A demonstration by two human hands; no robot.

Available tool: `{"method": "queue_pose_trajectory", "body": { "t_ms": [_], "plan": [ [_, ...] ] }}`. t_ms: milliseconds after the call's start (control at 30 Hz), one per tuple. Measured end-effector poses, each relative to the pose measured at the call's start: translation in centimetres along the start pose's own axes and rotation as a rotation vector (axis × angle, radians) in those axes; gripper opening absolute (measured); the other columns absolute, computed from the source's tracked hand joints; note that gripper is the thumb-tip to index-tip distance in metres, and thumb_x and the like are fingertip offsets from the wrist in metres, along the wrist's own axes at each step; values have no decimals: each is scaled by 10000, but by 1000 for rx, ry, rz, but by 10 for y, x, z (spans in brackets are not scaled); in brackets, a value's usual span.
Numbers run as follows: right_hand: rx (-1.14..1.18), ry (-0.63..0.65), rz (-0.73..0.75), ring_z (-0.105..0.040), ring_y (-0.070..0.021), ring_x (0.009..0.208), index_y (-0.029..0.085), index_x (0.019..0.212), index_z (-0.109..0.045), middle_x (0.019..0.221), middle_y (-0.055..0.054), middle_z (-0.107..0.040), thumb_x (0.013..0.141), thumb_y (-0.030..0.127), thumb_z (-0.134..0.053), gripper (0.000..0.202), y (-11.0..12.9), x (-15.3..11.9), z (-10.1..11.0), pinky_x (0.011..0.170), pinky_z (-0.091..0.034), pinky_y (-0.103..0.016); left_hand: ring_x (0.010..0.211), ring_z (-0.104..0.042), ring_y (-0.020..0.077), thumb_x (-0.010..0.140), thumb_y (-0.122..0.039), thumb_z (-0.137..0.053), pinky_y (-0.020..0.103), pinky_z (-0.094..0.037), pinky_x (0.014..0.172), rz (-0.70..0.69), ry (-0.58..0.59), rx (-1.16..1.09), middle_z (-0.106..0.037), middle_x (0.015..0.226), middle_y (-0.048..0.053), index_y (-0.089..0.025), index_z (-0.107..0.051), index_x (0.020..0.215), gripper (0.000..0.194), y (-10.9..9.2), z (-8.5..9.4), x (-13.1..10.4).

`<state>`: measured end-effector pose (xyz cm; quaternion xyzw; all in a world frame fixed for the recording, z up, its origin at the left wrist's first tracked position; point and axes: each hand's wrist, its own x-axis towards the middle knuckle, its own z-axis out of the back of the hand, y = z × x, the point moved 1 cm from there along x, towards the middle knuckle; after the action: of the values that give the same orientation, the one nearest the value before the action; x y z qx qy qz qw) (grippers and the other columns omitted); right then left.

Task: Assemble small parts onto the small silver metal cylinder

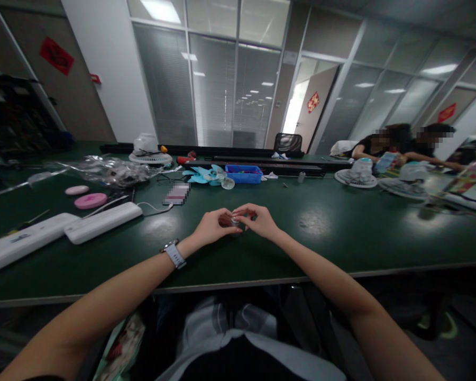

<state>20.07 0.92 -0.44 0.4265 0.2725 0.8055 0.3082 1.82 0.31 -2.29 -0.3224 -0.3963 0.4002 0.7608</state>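
Over the green table, my two hands meet in front of me at the fingertips. My left hand, with a watch on its wrist, is closed, thumb and fingers curled around a small silvery piece. From the other side my right hand pinches the same piece near its top. Fingers cover most of it, and its exact kind is too small to make out.
Left are white power strips, a pink round case, a phone and plastic wrap. Behind my hands stand blue fan blades and a blue bin. Fan parts and two people are at right.
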Motion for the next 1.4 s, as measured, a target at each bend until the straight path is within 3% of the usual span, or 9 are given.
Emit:
{"method": "queue_pose_trajectory", "body": {
  "t_ms": [500, 733, 1400],
  "plan": [
    [-168, -92, 60, -429, -66, 472, 213, 932, -638, 796, 8, -679, 801, 235, -618, 134, -1, 2, -6, 496, -344, -200, 766, -691, 194, 609, -425, -773, 344, -556, 754, -37, 7, 3, -713, 817, 40, -172, -596, 911, 432, -3, 0, -2],
    [-150, -123, 77, -423, -65, 471, 208, 929, -620, 809, 1, -664, 811, 252, -609, 126, 2, 4, -1, 476, -334, -197, 831, -697, 205, 615, -411, -773, 361, -552, 817, -9, 26, -36, -724, 876, 48, -183, -599, 969, 456, -4, -2, -2],
    [-185, -131, 82, -422, -46, 458, 186, 923, -629, 788, 6, -641, 813, 306, -622, 163, -2, 5, -4, 471, -335, -188, 753, -692, 193, 635, -467, -747, 327, -555, 726, -41, 3, 74, -709, 796, 24, -187, -569, 921, 438, -2, 0, -1]
  ]
}}
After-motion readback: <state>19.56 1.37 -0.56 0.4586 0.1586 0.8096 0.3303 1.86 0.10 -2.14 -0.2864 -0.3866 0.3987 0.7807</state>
